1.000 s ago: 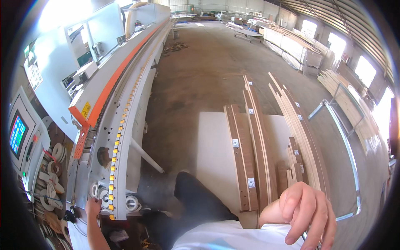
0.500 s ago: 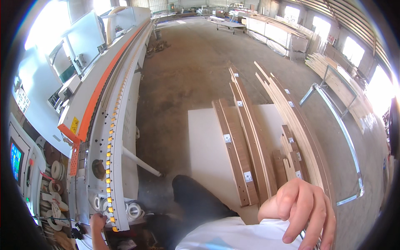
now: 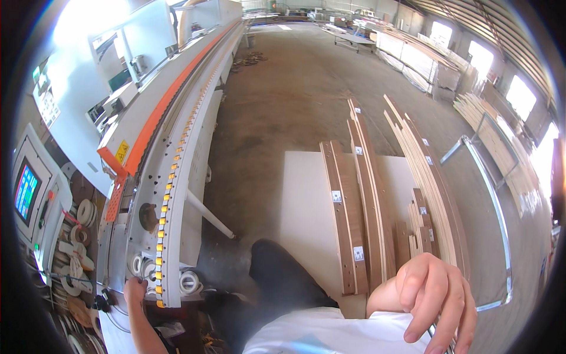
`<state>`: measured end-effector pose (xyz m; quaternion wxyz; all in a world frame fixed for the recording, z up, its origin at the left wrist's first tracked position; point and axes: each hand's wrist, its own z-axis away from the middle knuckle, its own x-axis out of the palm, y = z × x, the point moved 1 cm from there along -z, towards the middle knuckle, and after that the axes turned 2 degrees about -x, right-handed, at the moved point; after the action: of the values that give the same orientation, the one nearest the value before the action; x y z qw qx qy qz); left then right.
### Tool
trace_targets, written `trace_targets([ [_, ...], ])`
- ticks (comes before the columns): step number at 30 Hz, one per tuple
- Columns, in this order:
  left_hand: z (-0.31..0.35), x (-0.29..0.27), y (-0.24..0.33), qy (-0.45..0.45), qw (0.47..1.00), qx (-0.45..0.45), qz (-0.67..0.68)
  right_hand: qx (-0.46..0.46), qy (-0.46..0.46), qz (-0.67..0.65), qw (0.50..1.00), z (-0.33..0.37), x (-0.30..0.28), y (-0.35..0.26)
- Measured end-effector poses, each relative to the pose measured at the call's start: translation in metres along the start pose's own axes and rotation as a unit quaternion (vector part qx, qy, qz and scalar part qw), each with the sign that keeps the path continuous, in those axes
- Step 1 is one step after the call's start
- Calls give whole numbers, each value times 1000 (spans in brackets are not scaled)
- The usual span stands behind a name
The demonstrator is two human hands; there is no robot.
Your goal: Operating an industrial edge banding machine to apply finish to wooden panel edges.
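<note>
My left hand (image 3: 135,290) is closed at the near end of a long white-and-orange machine (image 3: 154,118), beside its rail of yellow rollers (image 3: 160,248). Whatever its fingers grip is too small to make out. White tape rolls (image 3: 190,283) sit right by that hand, under the rail. My right hand (image 3: 439,298) hangs low in front of my white shirt, its fingers curled downward. A thin shiny metal edge shows between those fingers, but the thing itself is mostly hidden. Just beyond the right hand lie stacked brown wooden strips (image 3: 367,194) with white labels.
A control panel with a lit screen (image 3: 26,192) stands at the left, above stacked rolls of edging (image 3: 79,265). The strips rest on a pale board (image 3: 300,206). Right of them is a metal frame (image 3: 495,212); bundled timber (image 3: 413,59) lies farther back. A white leg (image 3: 209,215) juts from the machine.
The view has turned slightly left, so the machine and strips appear farther right. My left hand stays at the machine's end, and my right hand keeps its curled pose.
</note>
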<state>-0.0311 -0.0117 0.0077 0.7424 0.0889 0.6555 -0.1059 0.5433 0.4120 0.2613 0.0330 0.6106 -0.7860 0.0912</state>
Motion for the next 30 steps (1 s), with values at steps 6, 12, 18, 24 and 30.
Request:
trace_targets([
  [6,2,-3,-1,9,1000,0,-9,21,-30,-27,999,-2,12,13],
  [12,10,-11,11,30,999,6,-24,64,-70,-48,994,-9,14,20],
  [18,11,-9,8,35,999,3,-22,35,-82,-64,994,-9,22,35],
  [24,11,-12,8,36,999,-1,-17,24,-46,-67,996,3,30,46],
  [30,11,-20,15,14,1000,-3,-5,35,-16,-75,996,7,33,44],
])
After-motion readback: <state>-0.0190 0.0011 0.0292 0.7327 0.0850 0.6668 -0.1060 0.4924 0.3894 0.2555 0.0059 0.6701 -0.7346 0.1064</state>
